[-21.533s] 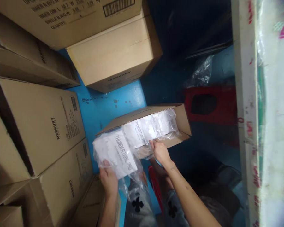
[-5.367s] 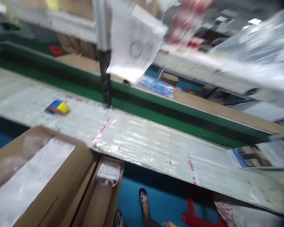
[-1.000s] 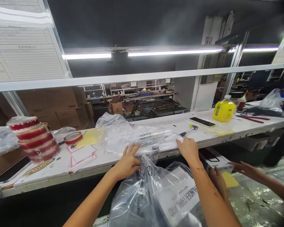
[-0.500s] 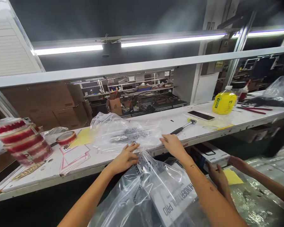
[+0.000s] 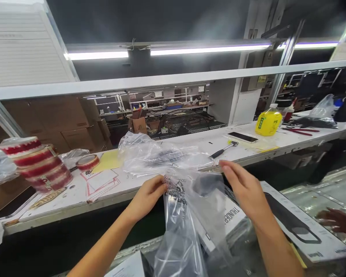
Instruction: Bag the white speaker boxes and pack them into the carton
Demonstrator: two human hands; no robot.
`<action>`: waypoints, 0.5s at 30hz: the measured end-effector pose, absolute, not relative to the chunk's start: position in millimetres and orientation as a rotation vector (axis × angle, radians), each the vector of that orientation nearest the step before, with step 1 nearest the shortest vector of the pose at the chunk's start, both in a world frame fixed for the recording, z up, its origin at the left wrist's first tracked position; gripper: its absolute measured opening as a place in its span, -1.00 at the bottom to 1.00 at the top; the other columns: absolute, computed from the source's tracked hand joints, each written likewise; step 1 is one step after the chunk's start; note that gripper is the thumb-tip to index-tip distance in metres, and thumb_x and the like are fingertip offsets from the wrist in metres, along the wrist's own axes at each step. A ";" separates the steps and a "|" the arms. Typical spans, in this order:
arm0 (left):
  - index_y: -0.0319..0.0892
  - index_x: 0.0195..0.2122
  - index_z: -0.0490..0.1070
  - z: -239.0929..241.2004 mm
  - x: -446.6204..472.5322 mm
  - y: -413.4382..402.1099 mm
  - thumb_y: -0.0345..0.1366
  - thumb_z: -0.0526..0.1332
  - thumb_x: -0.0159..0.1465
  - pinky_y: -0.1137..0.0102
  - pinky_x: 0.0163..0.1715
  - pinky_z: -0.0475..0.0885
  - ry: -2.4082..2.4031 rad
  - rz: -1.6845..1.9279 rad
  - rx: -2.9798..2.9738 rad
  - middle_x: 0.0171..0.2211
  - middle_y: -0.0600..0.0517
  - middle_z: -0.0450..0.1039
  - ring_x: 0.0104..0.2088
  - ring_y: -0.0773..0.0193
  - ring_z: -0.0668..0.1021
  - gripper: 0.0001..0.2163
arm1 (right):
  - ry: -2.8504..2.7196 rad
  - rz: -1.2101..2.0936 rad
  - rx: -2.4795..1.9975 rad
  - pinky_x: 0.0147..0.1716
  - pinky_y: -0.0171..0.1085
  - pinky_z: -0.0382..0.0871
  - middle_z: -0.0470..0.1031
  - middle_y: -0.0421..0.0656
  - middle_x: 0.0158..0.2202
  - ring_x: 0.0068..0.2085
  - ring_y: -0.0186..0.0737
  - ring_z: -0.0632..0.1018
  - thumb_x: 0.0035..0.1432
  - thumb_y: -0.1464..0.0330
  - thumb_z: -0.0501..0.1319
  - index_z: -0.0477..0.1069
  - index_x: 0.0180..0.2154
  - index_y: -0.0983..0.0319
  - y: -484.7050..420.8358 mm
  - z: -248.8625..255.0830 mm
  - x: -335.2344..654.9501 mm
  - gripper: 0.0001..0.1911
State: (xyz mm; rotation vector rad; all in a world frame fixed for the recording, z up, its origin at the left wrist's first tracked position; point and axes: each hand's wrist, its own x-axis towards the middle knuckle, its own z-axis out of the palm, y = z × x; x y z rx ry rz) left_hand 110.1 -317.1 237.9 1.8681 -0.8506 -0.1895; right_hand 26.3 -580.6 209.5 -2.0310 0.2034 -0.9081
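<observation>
My left hand [image 5: 150, 195] pinches one side of a clear printed plastic bag [image 5: 178, 225], just past the bench's front edge. My right hand [image 5: 245, 190] is at the bag's other side, fingers closed together at its edge, so the mouth is stretched between both hands. Below and behind the film lies a white box lettered THUNDER [image 5: 233, 221]. To the right of my right wrist is a larger white box [image 5: 305, 231] with a dark device pictured on it. More clear bags [image 5: 158, 154] lie in a pile on the bench ahead of my hands.
On the white bench [image 5: 202, 146] are stacked tape rolls [image 5: 37, 165], a single tape roll [image 5: 87, 162], a small hammer [image 5: 223, 149], a phone [image 5: 242, 137], a yellow bottle [image 5: 268, 121] and red-handled pliers [image 5: 301, 131]. Another person's hand [image 5: 336, 219] is at far right.
A loose bag has come off the pile and now hangs stretched between my hands, which moved apart. The pictured box has come closer from the right; the other person's hands have drawn back from it.
</observation>
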 end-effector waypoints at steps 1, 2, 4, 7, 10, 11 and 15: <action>-0.19 -0.19 0.47 238.3 98.7 -304.9 -0.14 0.15 0.34 0.27 -0.06 0.42 -0.802 -0.280 1.756 -0.20 -0.03 0.54 -0.15 0.16 0.53 -0.77 | 0.096 -0.783 -2.077 0.13 -0.03 0.39 0.43 0.01 0.16 0.15 0.04 0.46 0.23 -0.10 0.09 0.36 0.19 0.18 -562.9 209.9 7.7 -0.33; -0.19 -0.15 0.48 237.5 88.2 -293.0 -0.13 0.18 0.33 0.31 -0.09 0.42 -0.763 -0.360 1.654 -0.20 -0.02 0.54 -0.16 0.18 0.52 -0.76 | 0.027 -0.669 -2.141 0.19 0.03 0.34 0.34 -0.02 0.25 0.24 0.07 0.39 0.17 -0.15 0.14 0.27 0.26 0.12 -545.9 209.3 -7.1 -0.24; -0.17 -0.08 0.50 233.2 70.6 -270.2 -0.13 0.23 0.32 0.34 -0.09 0.40 -0.715 -0.468 1.523 -0.17 -0.03 0.54 -0.15 0.20 0.52 -0.74 | 0.057 -0.576 -2.246 0.29 0.14 0.20 0.10 -0.07 0.39 0.36 0.15 0.19 0.06 -0.21 0.21 0.14 0.34 0.06 -519.2 204.5 -24.6 -0.07; -0.13 -0.04 0.53 221.8 49.5 -236.3 -0.14 0.25 0.32 0.33 -0.04 0.38 -0.695 -0.465 1.455 -0.16 -0.03 0.55 -0.13 0.20 0.52 -0.74 | 0.291 -0.558 -2.115 0.26 0.13 0.25 0.01 0.02 0.41 0.35 0.19 0.21 0.00 -0.32 0.11 -0.06 0.41 0.15 -505.6 188.1 -29.9 0.13; -0.08 -0.01 0.54 207.4 28.7 -198.2 -0.16 0.25 0.33 0.34 -0.01 0.38 -0.626 -0.404 1.437 -0.12 -0.02 0.55 -0.11 0.21 0.52 -0.75 | 0.289 -0.227 -1.915 -0.10 -0.06 0.51 0.49 0.15 0.03 -0.08 0.07 0.58 -0.04 -0.33 0.15 0.15 0.32 0.31 -509.0 170.1 -33.4 0.13; -0.07 -0.02 0.55 202.3 22.6 -184.3 -0.16 0.27 0.32 0.37 -0.05 0.39 -0.599 -0.448 1.425 -0.14 -0.01 0.56 -0.13 0.22 0.53 -0.75 | 0.257 -0.160 -1.866 -0.24 -0.14 0.51 0.56 0.07 -0.18 -0.26 -0.04 0.58 -0.04 -0.29 0.21 0.34 0.18 0.33 -509.2 167.3 -35.9 0.00; -0.19 -0.30 0.63 187.4 19.7 -139.7 0.06 0.48 -0.01 0.43 -0.33 0.38 -0.791 -0.854 1.312 -0.41 -0.02 0.56 -0.39 0.27 0.50 -0.58 | 0.138 -0.430 -1.765 -0.42 -0.33 0.32 0.44 -0.14 -0.49 -0.44 -0.31 0.42 -0.02 -0.10 0.36 0.53 -0.36 0.29 -495.5 186.3 -38.9 -0.45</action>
